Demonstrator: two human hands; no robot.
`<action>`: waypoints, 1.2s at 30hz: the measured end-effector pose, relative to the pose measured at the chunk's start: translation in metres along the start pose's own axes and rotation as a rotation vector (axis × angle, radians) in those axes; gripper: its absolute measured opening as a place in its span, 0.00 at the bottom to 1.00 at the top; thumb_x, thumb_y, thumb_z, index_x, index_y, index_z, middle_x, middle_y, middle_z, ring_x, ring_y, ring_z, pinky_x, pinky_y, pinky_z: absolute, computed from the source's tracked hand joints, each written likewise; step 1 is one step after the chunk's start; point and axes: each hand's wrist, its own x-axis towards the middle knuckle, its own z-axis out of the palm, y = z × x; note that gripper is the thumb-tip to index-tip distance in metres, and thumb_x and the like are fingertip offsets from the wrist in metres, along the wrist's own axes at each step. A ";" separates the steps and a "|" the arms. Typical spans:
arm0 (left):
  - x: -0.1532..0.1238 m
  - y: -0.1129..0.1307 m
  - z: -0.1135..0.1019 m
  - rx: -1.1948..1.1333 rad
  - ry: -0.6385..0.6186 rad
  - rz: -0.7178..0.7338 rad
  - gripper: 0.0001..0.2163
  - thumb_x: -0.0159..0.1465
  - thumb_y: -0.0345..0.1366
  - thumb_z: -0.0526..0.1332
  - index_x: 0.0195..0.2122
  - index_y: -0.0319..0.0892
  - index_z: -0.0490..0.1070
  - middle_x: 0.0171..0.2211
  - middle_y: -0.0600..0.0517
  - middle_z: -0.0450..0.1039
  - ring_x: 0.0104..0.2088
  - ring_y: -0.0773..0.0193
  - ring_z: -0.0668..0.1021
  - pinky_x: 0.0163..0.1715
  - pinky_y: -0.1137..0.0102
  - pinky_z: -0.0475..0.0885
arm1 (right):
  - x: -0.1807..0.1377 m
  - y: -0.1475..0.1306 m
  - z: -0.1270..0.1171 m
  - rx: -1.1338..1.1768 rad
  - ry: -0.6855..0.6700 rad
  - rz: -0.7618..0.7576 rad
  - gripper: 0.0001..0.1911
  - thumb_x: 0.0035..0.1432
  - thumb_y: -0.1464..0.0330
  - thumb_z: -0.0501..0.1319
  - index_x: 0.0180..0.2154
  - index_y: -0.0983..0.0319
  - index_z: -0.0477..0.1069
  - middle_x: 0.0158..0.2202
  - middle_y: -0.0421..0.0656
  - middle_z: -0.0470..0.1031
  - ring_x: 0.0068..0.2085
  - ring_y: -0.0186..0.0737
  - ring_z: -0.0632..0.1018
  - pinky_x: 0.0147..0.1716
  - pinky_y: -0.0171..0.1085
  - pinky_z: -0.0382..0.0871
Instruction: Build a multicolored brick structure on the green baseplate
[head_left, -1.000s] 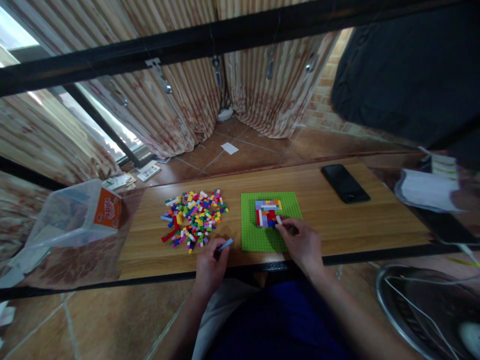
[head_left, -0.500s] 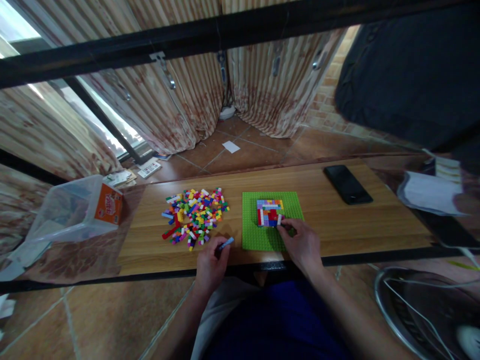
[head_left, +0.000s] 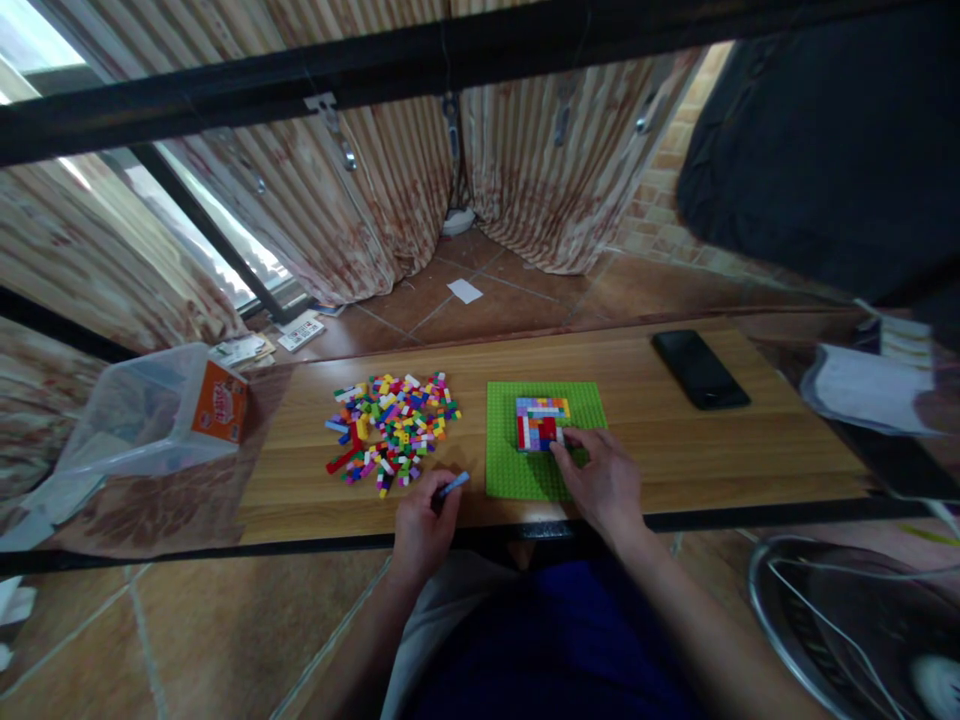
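Note:
My left hand (head_left: 424, 522) is closed around a long light-blue brick (head_left: 454, 484), which sticks out past the fingertips above the table's front edge. At the green baseplate (head_left: 504, 470), my right hand (head_left: 604, 482) pinches a small white brick (head_left: 559, 436) against the right side of a brick build (head_left: 534, 416). That build is a square of several colours with red and dark blue bricks in it; my fingers partly cover its right edge. To the left of the baseplate lies a loose pile of colourful bricks (head_left: 397, 415), close beyond my left hand.
A black phone (head_left: 701, 369) lies on the wooden table (head_left: 637, 385) at the right. Left of the table stands a clear plastic box (head_left: 142, 420) with an orange label. Papers (head_left: 870, 388) lie at the far right, and a dark metal bar (head_left: 525, 62) crosses above.
The white brick in my right hand has gone from tilted and visible beside the build to pressed close against it, mostly under the fingers. My left hand stays still with its brick.

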 end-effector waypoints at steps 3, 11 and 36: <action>0.000 -0.002 0.001 0.000 0.004 0.002 0.05 0.65 0.35 0.59 0.38 0.43 0.72 0.34 0.53 0.76 0.34 0.65 0.77 0.35 0.72 0.70 | -0.001 0.002 0.000 -0.003 -0.005 -0.003 0.17 0.60 0.55 0.58 0.40 0.60 0.76 0.35 0.46 0.76 0.39 0.45 0.76 0.41 0.42 0.68; -0.001 0.002 0.002 -0.018 0.003 0.008 0.04 0.64 0.35 0.59 0.37 0.43 0.72 0.34 0.52 0.76 0.34 0.65 0.77 0.36 0.71 0.70 | 0.003 0.006 -0.005 0.037 -0.041 -0.010 0.19 0.60 0.52 0.58 0.40 0.60 0.77 0.36 0.46 0.77 0.37 0.44 0.76 0.38 0.42 0.68; -0.001 0.004 0.002 -0.025 -0.018 -0.007 0.04 0.64 0.35 0.58 0.35 0.43 0.71 0.32 0.52 0.75 0.32 0.65 0.75 0.34 0.71 0.70 | 0.022 0.020 0.008 0.095 -0.002 0.102 0.29 0.57 0.49 0.57 0.47 0.65 0.74 0.47 0.57 0.74 0.50 0.54 0.72 0.50 0.53 0.63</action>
